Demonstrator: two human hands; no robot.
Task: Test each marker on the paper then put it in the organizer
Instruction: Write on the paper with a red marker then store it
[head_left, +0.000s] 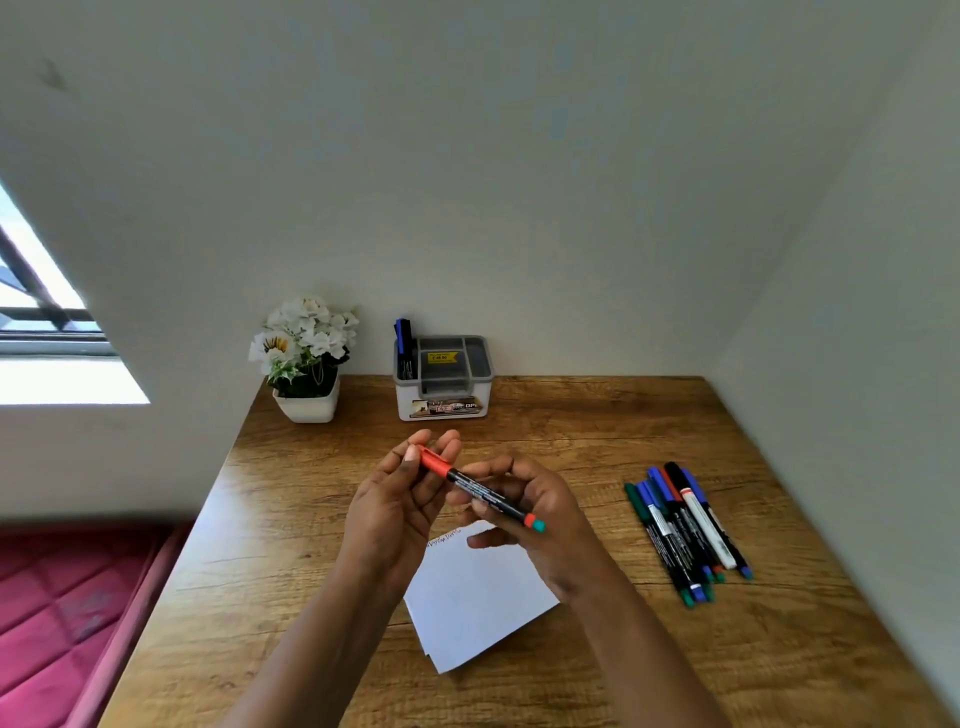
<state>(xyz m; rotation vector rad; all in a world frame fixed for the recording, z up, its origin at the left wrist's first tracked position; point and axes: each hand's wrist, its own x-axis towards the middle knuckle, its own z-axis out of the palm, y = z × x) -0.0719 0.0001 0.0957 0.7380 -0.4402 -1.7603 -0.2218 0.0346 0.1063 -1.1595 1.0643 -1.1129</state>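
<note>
The red marker (480, 493) is held in the air over the top edge of the paper (478, 597), slanting from its red cap (435, 462) at 10 o'clock down to its tail end at 4 o'clock. The left hand (395, 514) pinches the cap between thumb and fingers (410, 457), while the right hand (535, 519) has its fingers (498, 470) curled round the dark barrel. The cap is on, and a small scribble shows at the paper's top edge. I cannot tell whose ink it is, so the step is either pulling the cap off to test or seating it after the test. If it is untested, the next move calls for a straight pull apart with the barrel held steady, then bringing the tip down to bare paper at 6 o'clock. If it is tested, it calls for a reach to 12 o'clock, where the organizer (441, 384) stands at the back of the surface (311, 597) with a blue marker (403, 338) upright in its left compartment. The untested pile of markers (685, 530) lies at 3 o'clock, well apart from both hands. A pot of white flowers (306, 364) stands at 11 o'clock, just beside the organizer.
</note>
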